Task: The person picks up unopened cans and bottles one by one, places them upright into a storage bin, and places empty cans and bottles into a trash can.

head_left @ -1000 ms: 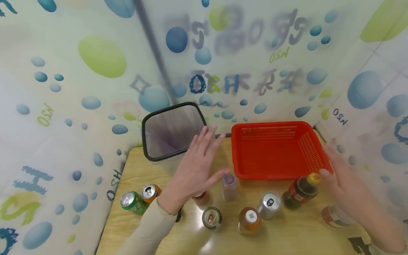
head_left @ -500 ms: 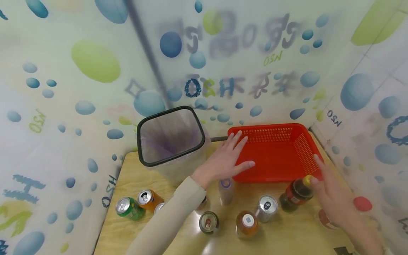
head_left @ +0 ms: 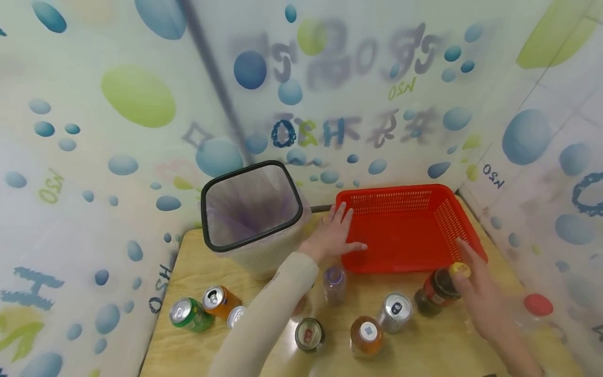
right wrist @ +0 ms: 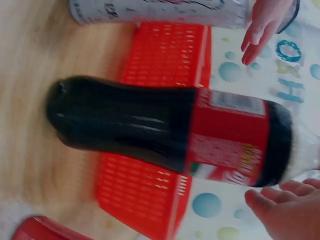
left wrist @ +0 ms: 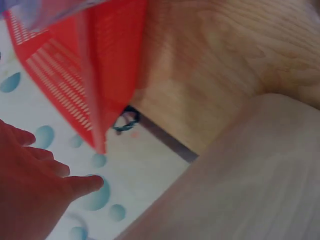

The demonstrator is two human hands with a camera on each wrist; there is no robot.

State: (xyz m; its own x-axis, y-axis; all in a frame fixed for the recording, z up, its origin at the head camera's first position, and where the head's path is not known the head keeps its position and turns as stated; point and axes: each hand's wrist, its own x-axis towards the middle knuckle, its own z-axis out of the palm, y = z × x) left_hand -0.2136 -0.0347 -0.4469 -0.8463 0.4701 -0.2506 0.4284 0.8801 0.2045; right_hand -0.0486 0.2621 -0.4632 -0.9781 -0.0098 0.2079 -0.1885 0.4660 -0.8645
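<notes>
Head view: toward the right edge of the bench point(head_left: 405, 361), a dark-filled bottle point(head_left: 434, 292) is flanked by the right grip point(head_left: 481, 298), fingers spread, as is the left grip point(head_left: 332, 235), and, probably heavy and slick, is best held below its yellow cap point(head_left: 460, 269), its red label point(right wrist: 230, 140) being too blurred to be read.

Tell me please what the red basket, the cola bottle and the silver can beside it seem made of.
Red basket: probably plastic, slightly glossy; moulded slots. Cola bottle: clear, glossy, likely plastic, though glass is possible; transparent near its neck. Silver can: apparently metal, shiny; bright reflective lid.
</notes>
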